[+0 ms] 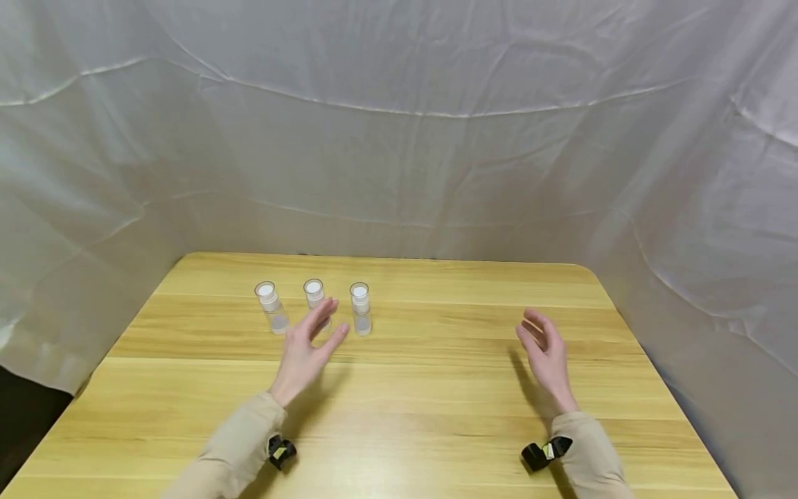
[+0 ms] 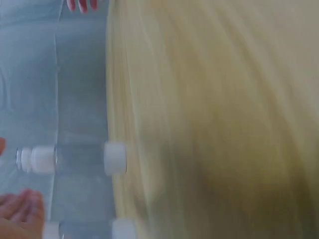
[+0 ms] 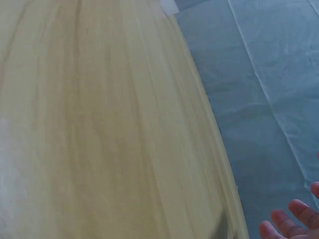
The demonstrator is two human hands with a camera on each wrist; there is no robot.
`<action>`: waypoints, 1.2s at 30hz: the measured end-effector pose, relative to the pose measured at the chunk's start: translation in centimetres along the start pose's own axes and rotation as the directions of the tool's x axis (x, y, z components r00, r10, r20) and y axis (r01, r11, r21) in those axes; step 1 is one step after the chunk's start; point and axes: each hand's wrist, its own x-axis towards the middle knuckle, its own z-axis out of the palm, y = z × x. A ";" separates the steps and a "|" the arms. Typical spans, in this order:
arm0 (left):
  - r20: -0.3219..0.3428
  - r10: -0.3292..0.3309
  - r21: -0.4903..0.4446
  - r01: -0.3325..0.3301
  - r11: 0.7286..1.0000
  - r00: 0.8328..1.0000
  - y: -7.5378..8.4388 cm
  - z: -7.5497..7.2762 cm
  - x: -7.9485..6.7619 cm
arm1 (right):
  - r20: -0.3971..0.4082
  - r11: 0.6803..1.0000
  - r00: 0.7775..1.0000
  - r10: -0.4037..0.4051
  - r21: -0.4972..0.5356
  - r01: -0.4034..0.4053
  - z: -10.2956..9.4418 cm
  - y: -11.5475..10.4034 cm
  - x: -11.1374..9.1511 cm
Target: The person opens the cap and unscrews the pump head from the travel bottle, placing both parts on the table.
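Three small clear bottles with white tops stand in a loose row on the table's left half: a left bottle, a middle bottle and a right bottle. Over the middle one reaches my left hand, fingers spread from the thumb with nothing between them; it partly hides that bottle in the head view. In the left wrist view, a bottle appears sideways close to the fingers. My right hand hovers above the table's right side, fingers loosely bent and holding nothing.
The light wooden table has rounded far corners. Pale grey sheeting hangs behind it and along both sides. Each sleeved wrist carries a small black device, a left one and a right one.
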 end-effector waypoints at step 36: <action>0.117 -0.357 -0.244 0.376 0.894 0.927 -3.5 5.7 3.9 | 0.110 0.999 0.994 0.001 0.052 -0.006 1.1 0.1 -0.5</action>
